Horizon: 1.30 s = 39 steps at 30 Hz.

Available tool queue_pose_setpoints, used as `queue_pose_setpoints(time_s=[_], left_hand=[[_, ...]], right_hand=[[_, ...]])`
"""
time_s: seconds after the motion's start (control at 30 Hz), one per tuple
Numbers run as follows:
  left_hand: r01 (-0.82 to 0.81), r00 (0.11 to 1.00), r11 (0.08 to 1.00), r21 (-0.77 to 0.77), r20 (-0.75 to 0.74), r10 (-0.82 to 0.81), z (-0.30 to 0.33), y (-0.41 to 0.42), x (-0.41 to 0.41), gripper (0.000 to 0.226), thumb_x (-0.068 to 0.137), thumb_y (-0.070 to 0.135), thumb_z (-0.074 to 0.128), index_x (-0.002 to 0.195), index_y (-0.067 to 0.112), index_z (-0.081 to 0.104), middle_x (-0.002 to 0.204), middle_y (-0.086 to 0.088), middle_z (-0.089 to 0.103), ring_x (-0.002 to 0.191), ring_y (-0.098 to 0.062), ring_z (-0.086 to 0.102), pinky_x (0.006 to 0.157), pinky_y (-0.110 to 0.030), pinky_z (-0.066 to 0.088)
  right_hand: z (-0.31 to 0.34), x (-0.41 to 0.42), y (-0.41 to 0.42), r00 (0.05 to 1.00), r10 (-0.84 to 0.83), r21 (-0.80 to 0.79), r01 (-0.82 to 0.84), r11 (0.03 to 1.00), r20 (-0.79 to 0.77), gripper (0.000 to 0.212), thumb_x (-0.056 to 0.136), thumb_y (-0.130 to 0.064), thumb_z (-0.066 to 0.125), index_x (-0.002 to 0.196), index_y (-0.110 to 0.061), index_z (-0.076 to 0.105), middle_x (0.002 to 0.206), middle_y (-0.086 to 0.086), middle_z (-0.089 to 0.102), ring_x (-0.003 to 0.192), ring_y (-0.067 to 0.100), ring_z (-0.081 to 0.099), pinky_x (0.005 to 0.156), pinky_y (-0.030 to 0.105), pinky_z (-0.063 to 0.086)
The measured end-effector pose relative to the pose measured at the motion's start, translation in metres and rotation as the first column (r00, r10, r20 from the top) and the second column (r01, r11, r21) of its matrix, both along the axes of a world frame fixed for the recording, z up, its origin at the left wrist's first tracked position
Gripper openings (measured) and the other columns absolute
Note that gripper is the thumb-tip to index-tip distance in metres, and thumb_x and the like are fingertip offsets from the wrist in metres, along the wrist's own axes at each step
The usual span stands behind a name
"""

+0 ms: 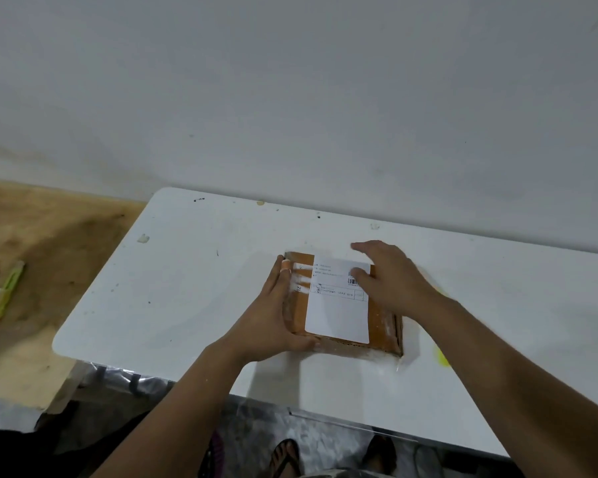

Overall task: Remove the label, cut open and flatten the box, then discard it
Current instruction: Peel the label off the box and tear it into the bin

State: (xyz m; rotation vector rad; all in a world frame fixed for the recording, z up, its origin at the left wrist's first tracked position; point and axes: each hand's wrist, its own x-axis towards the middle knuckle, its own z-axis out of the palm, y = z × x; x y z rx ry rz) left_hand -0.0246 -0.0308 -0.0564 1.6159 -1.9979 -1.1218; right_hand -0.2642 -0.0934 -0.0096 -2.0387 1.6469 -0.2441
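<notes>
Down at the bottom edge a sandalled foot [285, 455] showed below the near rim of the white table [187, 288], and both bare forearms reached up over it. On the table, about midway along and closer to the near edge than to the wall [290, 98], lay the flat brown cardboard box [382, 320], its white label [337, 313] stuck across the top, print at the far end. The left hand [273, 315] lay along the box's left side, fingers straight against that edge and thumb hooked round the near-left corner, steadying more than clutching it. The right hand [390, 276] came over the far-right corner, fingers spread and loose, fingertips at the label's far-right part; whether they pressed or just brushed it was hard to tell through the blur. Off the table's left end, a green cutter [2, 298] lay on a tan surface [42, 236].
</notes>
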Motion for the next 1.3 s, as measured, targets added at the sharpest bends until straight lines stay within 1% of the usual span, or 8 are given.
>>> queue_pose_setpoints(time_s=[0.1, 0.2, 0.37, 0.5, 0.7, 0.93, 1.1, 1.3], left_hand=[[0.006, 1.000, 1.000, -0.013, -0.001, -0.006, 0.000, 0.000, 0.000, 0.144, 0.061, 0.059, 0.084, 0.153, 0.030, -0.023, 0.158, 0.026, -0.027, 0.136, 0.022, -0.020, 0.110, -0.011, 0.012], [0.003, 1.000, 1.000, -0.020, -0.005, -0.003, 0.000, -0.001, 0.000, 0.144, 0.062, 0.054, 0.086, 0.153, 0.028, -0.022, 0.158, 0.023, -0.028, 0.136, 0.021, -0.021, 0.107, -0.005, 0.010], [0.010, 1.000, 1.000, -0.026, 0.000, -0.010, -0.001, -0.001, 0.000, 0.144, 0.063, 0.055, 0.086, 0.153, 0.028, -0.023, 0.158, 0.022, -0.029, 0.131, 0.027, -0.021, 0.098, 0.007, 0.007], [0.016, 1.000, 1.000, -0.009, -0.002, -0.016, 0.000, -0.001, 0.000, 0.144, 0.063, 0.054, 0.086, 0.152, 0.031, -0.025, 0.156, 0.025, -0.030, 0.128, 0.030, -0.020, 0.106, -0.007, 0.017], [0.038, 0.999, 0.999, 0.023, 0.024, -0.038, 0.003, -0.001, -0.002, 0.143, 0.064, 0.058, 0.084, 0.149, 0.036, -0.029, 0.153, 0.030, -0.033, 0.125, 0.030, -0.021, 0.111, -0.015, 0.017], [0.046, 0.999, 0.999, 0.014, 0.009, -0.046, 0.001, -0.002, -0.001, 0.143, 0.066, 0.055, 0.085, 0.149, 0.033, -0.029, 0.153, 0.029, -0.034, 0.130, 0.025, -0.025, 0.107, -0.006, 0.012], [0.052, 0.999, 0.999, -0.002, 0.005, -0.052, -0.001, -0.002, 0.001, 0.143, 0.066, 0.054, 0.085, 0.149, 0.031, -0.030, 0.153, 0.027, -0.035, 0.135, 0.019, -0.026, 0.104, 0.000, 0.006], [0.021, 1.000, 1.000, 0.006, -0.008, -0.021, 0.000, -0.001, -0.001, 0.145, 0.063, 0.056, 0.086, 0.150, 0.034, -0.027, 0.153, 0.031, -0.033, 0.140, 0.014, -0.020, 0.117, -0.019, 0.017]], right_hand=[[0.000, 0.025, -0.024, 0.995, 0.091, 0.172, -0.083, 0.982, -0.042, 0.045, 0.099, -0.034, 0.047, 0.143, -0.022, 0.046, 0.147, 0.000, 0.048, 0.133, 0.024, 0.044, 0.109, 0.046, 0.037], [0.005, 0.039, -0.037, 0.990, 0.142, 0.311, -0.141, 0.940, 0.018, 0.032, 0.096, -0.021, 0.049, 0.125, -0.018, 0.063, 0.127, 0.001, 0.063, 0.110, 0.020, 0.059, 0.092, 0.036, 0.049], [0.011, 0.041, -0.043, 0.991, 0.127, 0.296, -0.137, 0.945, 0.052, 0.028, 0.089, -0.013, 0.057, 0.111, -0.018, 0.072, 0.111, -0.003, 0.070, 0.097, 0.016, 0.065, 0.083, 0.036, 0.056], [0.011, 0.041, -0.045, 0.992, 0.087, 0.326, -0.113, 0.939, 0.096, 0.022, 0.086, -0.012, 0.057, 0.102, -0.018, 0.072, 0.102, -0.005, 0.070, 0.093, 0.016, 0.066, 0.080, 0.036, 0.057], [0.007, 0.042, -0.060, 0.994, 0.075, 0.492, -0.107, 0.864, 0.084, 0.026, 0.077, -0.026, 0.061, 0.102, -0.021, 0.062, 0.098, -0.005, 0.064, 0.092, 0.014, 0.060, 0.071, 0.031, 0.048], [0.004, 0.046, -0.071, 0.985, 0.159, 0.559, -0.172, 0.811, 0.072, 0.022, 0.070, -0.020, 0.060, 0.071, -0.014, 0.039, 0.064, -0.003, 0.037, 0.062, 0.019, 0.031, 0.059, 0.036, 0.023], [0.002, 0.039, -0.082, 0.974, -0.113, 0.747, -0.072, 0.661, 0.195, 0.016, 0.088, -0.021, 0.056, 0.077, -0.010, 0.053, 0.081, 0.009, 0.062, 0.071, 0.023, 0.061, 0.063, 0.033, 0.045], [-0.010, 0.030, -0.078, 0.958, -0.028, 0.600, -0.156, 0.785, 0.285, 0.014, 0.097, -0.028, 0.054, 0.089, -0.020, 0.061, 0.088, 0.001, 0.069, 0.081, 0.019, 0.064, 0.069, 0.032, 0.048]])
